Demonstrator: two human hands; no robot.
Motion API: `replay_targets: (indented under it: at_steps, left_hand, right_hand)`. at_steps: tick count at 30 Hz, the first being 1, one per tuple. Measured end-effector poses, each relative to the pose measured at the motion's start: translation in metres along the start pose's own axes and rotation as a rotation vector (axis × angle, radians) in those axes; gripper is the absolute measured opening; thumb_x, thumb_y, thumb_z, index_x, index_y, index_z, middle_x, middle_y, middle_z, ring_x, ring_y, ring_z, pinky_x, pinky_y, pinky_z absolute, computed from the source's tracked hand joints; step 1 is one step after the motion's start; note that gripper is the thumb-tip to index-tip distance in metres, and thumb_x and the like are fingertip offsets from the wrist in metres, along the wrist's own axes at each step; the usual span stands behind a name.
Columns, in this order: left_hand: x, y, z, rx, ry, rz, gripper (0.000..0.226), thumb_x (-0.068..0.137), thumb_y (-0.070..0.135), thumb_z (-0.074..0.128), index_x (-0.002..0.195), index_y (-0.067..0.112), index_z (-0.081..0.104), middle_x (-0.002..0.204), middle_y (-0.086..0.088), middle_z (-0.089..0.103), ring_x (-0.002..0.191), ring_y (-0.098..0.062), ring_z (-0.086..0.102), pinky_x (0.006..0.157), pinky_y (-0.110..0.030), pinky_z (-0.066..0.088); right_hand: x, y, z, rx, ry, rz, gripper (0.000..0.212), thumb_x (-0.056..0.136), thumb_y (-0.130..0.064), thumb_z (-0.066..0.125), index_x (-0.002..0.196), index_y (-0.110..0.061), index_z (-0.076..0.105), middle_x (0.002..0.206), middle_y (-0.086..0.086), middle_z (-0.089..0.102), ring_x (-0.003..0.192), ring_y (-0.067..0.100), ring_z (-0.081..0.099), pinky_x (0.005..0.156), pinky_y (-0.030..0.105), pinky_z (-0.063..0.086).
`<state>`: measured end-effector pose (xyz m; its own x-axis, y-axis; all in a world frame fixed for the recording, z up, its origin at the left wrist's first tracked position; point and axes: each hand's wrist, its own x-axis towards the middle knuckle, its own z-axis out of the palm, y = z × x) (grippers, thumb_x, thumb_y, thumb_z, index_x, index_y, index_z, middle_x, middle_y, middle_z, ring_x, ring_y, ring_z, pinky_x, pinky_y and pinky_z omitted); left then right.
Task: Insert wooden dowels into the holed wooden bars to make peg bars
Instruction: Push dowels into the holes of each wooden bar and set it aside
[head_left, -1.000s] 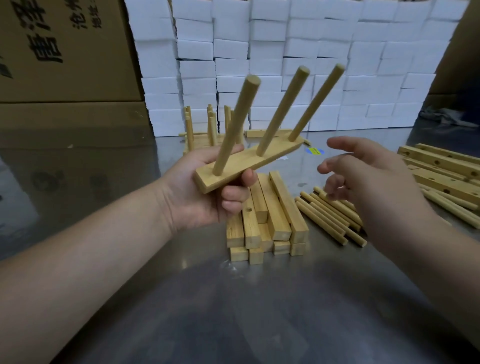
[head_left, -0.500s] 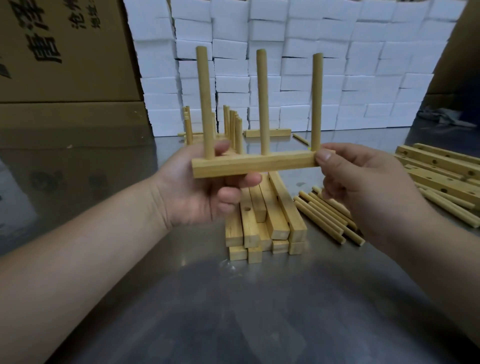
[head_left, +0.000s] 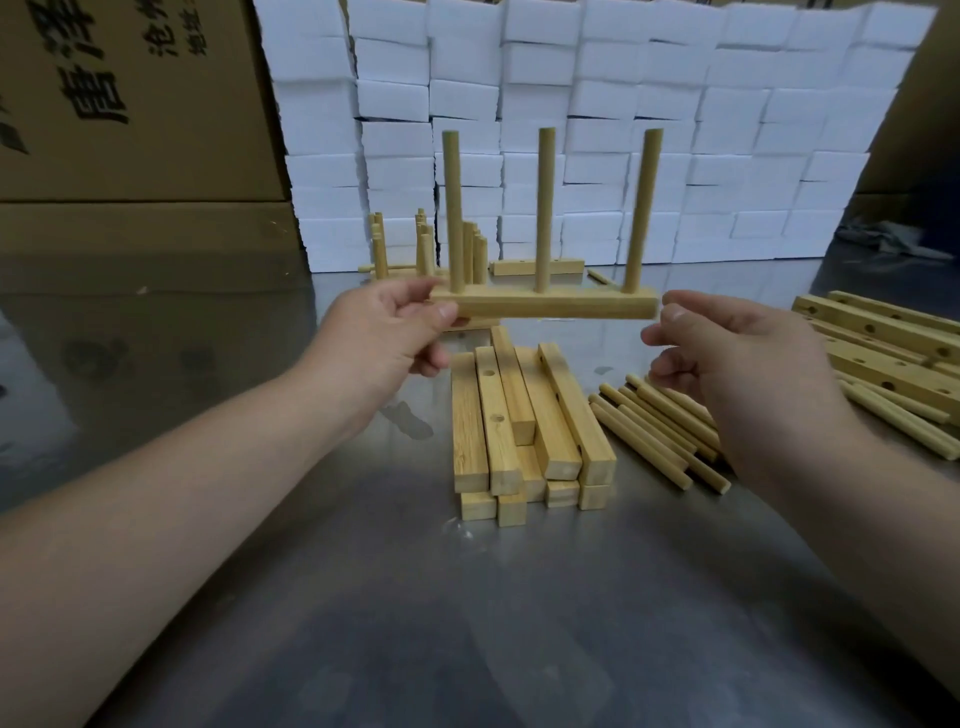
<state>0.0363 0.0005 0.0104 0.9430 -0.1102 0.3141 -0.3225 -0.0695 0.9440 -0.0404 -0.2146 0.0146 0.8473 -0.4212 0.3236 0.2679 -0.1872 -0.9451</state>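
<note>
While left hand (head_left: 395, 332) pinches the 9 o'clock end of the peg bar (head_left: 545, 310), thumb on the near face and fingers curled round behind, the bar hangs in the air above the stack of holed bars (head_left: 519, 431), mid-frame. Long axis runs 9 to 3 o'clock, level; three dowels (head_left: 544, 208) stand upright from it, pointing 12. At 3 o'clock of the bar sits right hand (head_left: 737, 374), fingers loosely curled, holding nothing; thumb tip just beside the bar's end, contact not clear. Judgement: bar looks complete, so next move is likely setting it down with the finished peg bars (head_left: 426, 249) at 12 o'clock on the table (head_left: 467, 623). Left hand is the one carrying, so it leads; keep axis level so pegs clear the ones already standing. For the next bar, loose dowels (head_left: 660, 431) lie at 4 o'clock of the stack, nearer the right hand.
</note>
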Motion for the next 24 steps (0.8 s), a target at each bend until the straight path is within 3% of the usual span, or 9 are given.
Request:
replay_targets:
  at_steps: [4,8,10,12,15,20,22,24]
  left_hand:
    - [0.018,-0.013,-0.021,0.086,0.145,0.014,0.040,0.089,0.009,0.058,0.128,0.006,0.051,0.091,0.004,0.068,0.061,-0.001,0.066,0.057,-0.010,0.049]
    - [0.028,-0.030,-0.044,0.200,0.271,0.012,0.033,0.088,0.011,0.061,0.120,0.008,0.059,0.096,0.003,0.067,0.067,0.013,0.059,0.067,-0.001,0.043]
    - [0.032,-0.036,-0.052,0.268,0.330,-0.007,0.031,0.087,0.016,0.063,0.117,0.011,0.062,0.091,0.009,0.065,0.066,0.016,0.054,0.063,0.001,0.038]
    - [0.035,-0.043,-0.059,0.325,0.367,-0.037,0.032,0.086,0.021,0.065,0.117,0.013,0.063,0.085,0.015,0.062,0.069,0.011,0.051,0.064,-0.006,0.036]
    - [0.038,-0.054,-0.062,0.376,0.374,-0.074,0.030,0.085,0.021,0.065,0.114,0.012,0.065,0.093,0.004,0.066,0.065,0.005,0.048,0.071,-0.016,0.037]
    - [0.040,-0.062,-0.063,0.547,0.344,-0.120,0.029,0.084,0.028,0.066,0.111,0.016,0.067,0.086,0.006,0.063,0.063,0.001,0.047,0.061,-0.021,0.035]
    - [0.039,-0.061,-0.063,0.628,0.315,-0.145,0.027,0.084,0.030,0.067,0.108,0.019,0.068,0.081,0.006,0.062,0.061,-0.005,0.049,0.052,-0.023,0.034]
    - [0.039,-0.060,-0.061,0.702,0.268,-0.148,0.030,0.084,0.031,0.066,0.111,0.018,0.068,0.088,0.000,0.066,0.069,-0.015,0.056,0.053,-0.022,0.036]
  right_hand:
    - [0.002,0.000,-0.001,0.059,-0.008,0.022,0.014,0.090,-0.017,0.052,0.089,-0.026,0.062,0.063,-0.009,0.067,0.053,0.005,0.056,0.055,0.017,0.050]
    - [0.001,0.002,0.000,0.036,-0.056,0.009,0.017,0.090,-0.015,0.051,0.087,-0.025,0.065,0.057,-0.010,0.063,0.052,0.004,0.055,0.056,0.018,0.050]
    - [0.001,0.003,0.000,0.027,-0.065,0.002,0.017,0.090,-0.015,0.051,0.088,-0.025,0.065,0.057,-0.010,0.063,0.052,0.004,0.054,0.056,0.018,0.050]
    - [0.001,0.003,0.000,0.028,-0.066,-0.001,0.017,0.090,-0.015,0.051,0.089,-0.024,0.066,0.057,-0.010,0.062,0.051,0.004,0.054,0.055,0.018,0.049]
    - [0.001,0.003,0.000,0.031,-0.070,0.004,0.017,0.090,-0.015,0.051,0.090,-0.023,0.066,0.056,-0.010,0.061,0.050,0.004,0.053,0.055,0.020,0.049]
    - [-0.001,0.002,0.002,0.034,-0.088,0.007,0.017,0.089,-0.014,0.051,0.088,-0.022,0.066,0.054,-0.009,0.060,0.048,0.005,0.051,0.055,0.022,0.048]
    - [-0.002,0.002,0.003,0.033,-0.098,0.004,0.018,0.090,-0.013,0.051,0.086,-0.022,0.066,0.053,-0.009,0.060,0.047,0.004,0.050,0.054,0.021,0.048]
    - [-0.003,0.001,0.004,0.043,-0.104,0.004,0.019,0.090,-0.012,0.050,0.084,-0.021,0.066,0.052,-0.009,0.058,0.045,0.004,0.048,0.051,0.018,0.048]
